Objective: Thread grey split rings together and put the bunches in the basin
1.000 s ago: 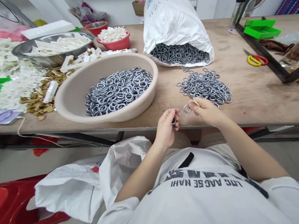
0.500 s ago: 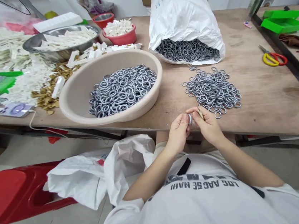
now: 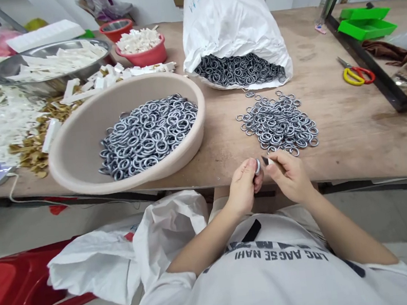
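Observation:
My left hand (image 3: pixel 243 186) is closed at the table's front edge and pinches a metal ring (image 3: pixel 257 166) between thumb and fingers. My right hand (image 3: pixel 290 176) is closed right beside it, gripping a thin stick-like tool (image 3: pixel 267 161) whose dark tip points at the ring. Just beyond my hands lies a loose pile of metal rings (image 3: pixel 277 123) on the wooden table (image 3: pixel 351 126). A beige basin (image 3: pixel 78 152) to the left holds many more rings. A white sack (image 3: pixel 228 17) lies on its side at the back with rings spilling from its mouth.
At the left stand a steel bowl (image 3: pixel 7 77) and a red bowl (image 3: pixel 148 57) of white plastic pieces, with loose white and brass parts around them. Scissors (image 3: pixel 356 75), green trays (image 3: pixel 367 26) and a black frame (image 3: pixel 374 69) are at the right. A white bag (image 3: pixel 133 248) and a red stool (image 3: pixel 16 286) sit below.
My right hand picked a ring from the pile's edge and brought it to my left hand; now both hands are together, with the ring pinched in the left.

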`<state>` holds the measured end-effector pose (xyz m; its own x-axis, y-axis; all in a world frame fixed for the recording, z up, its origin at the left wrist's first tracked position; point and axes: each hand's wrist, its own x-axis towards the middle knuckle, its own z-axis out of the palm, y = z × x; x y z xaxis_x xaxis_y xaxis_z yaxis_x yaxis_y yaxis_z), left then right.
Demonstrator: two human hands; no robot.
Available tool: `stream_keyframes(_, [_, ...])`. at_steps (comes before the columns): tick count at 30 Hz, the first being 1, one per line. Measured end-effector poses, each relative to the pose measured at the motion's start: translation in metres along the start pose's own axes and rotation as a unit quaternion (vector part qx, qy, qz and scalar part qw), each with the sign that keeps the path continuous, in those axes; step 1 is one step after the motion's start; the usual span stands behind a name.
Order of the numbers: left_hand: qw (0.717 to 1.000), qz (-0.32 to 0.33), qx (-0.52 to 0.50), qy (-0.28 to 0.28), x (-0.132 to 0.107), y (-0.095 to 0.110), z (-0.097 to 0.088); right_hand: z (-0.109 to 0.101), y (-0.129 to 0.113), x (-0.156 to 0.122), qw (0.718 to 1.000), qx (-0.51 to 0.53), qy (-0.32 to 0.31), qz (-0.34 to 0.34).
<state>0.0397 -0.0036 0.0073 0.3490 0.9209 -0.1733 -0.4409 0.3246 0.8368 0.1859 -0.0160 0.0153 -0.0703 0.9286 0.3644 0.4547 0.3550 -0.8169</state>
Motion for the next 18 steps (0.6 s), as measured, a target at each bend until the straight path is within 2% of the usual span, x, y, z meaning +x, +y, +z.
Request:
stream_keyframes(2, [1.0,0.001,-0.007,0.013,0.004,-0.001,0.0,-0.003,-0.003,-0.003,0.997,-0.068,-0.02,-0.037])
stream_keyframes(5, [0.999,0.005,-0.018,0.028,0.009,0.0,0.002,-0.005,-0.006,-0.002,0.988,-0.133,-0.014,-0.072])
stream_keyframes(12, [1.0,0.009,-0.018,0.024,0.013,0.005,0.007,-0.008,-0.011,0.002,0.98,-0.174,-0.024,-0.096])
stream_keyframes(15, [1.0,-0.005,-0.01,0.015,0.012,0.001,0.005,-0.005,-0.008,-0.003,0.986,-0.145,-0.036,-0.078])
stream_keyframes(18, [0.999,-0.027,-0.004,-0.035,0.004,-0.007,0.004,-0.012,0.01,-0.002,0.991,-0.131,-0.008,-0.001])
